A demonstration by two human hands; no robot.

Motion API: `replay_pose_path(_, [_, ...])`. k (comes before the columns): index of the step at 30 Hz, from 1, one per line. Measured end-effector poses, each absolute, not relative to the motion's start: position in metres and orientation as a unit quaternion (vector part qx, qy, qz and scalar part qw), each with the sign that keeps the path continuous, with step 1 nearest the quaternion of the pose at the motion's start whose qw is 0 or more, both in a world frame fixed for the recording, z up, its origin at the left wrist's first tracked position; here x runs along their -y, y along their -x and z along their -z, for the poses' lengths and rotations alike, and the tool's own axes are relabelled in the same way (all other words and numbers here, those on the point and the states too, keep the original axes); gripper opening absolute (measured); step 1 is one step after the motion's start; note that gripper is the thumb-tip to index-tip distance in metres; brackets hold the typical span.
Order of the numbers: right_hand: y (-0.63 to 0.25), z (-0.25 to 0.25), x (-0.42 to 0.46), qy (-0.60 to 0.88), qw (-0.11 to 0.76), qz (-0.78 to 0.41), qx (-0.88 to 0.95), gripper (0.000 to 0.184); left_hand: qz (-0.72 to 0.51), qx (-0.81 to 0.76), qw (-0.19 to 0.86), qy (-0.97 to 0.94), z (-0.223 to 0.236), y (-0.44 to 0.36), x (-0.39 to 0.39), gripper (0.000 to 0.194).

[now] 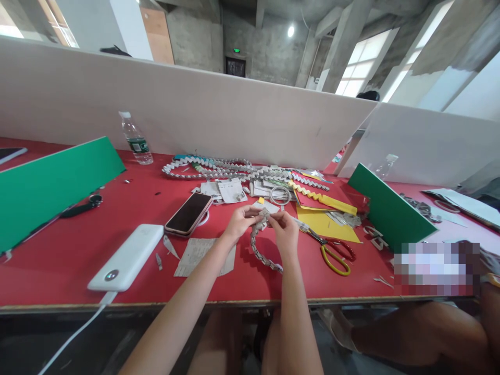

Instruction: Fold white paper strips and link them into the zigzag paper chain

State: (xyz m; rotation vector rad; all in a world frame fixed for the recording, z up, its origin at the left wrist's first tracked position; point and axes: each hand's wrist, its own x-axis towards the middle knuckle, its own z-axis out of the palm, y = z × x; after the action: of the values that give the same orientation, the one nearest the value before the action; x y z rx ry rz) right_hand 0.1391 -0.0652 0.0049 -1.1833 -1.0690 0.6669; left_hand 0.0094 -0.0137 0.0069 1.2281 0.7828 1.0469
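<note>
Between my two hands is the end of a folded paper chain (255, 245), grey and zigzag like newsprint, its tail curving down onto the red table. My left hand (242, 221) pinches the chain's end from the left. From the right, my right hand (284, 229) grips the same end with thumb and fingers. Under my left forearm lies a printed paper sheet (193, 256). Right of my hands rest scissors (332, 251) with one red and one yellow handle loop, blades pointing toward my right hand.
A phone (189, 213) and a white power bank (127, 258) with a cable lie left. Behind are long paper chains (211, 171), paper scraps (232, 190) and yellow paper (328, 224). Green dividers (58, 182) flank the place; a water bottle (136, 139) stands back left. Another person sits at right.
</note>
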Motion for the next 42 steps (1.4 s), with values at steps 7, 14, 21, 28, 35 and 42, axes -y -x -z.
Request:
replay_pose_path(7, [-0.142,-0.008,0.066,0.53,0.636,-0.248,0.503,0.025,-0.412,-0.335,0.669,-0.521,-0.017,-0.007,0.021,0.041])
replay_pose_path(14, [-0.146,-0.016,0.074,0.491,0.592,-0.232,0.596,0.026,-0.407,-0.321,0.716,-0.468,-0.021,-0.006,0.026,0.048])
replay_pose_path(21, [-0.147,-0.011,0.07,0.502,0.606,-0.194,0.586,0.021,-0.411,-0.322,0.694,-0.496,-0.022,-0.005,0.025,0.048])
replay_pose_path(28, [-0.136,-0.015,0.074,0.514,0.618,-0.13,0.58,0.018,-0.417,-0.305,0.68,-0.52,-0.02,-0.006,0.024,0.051])
replay_pose_path(35, [-0.134,-0.014,0.069,0.451,0.687,-0.318,0.473,0.031,-0.444,-0.317,0.648,-0.531,-0.017,-0.005,0.022,0.053])
replay_pose_path(42, [-0.143,-0.005,0.062,0.464,0.705,-0.396,0.362,0.032,-0.414,-0.345,0.573,-0.618,-0.011,-0.011,0.021,0.033])
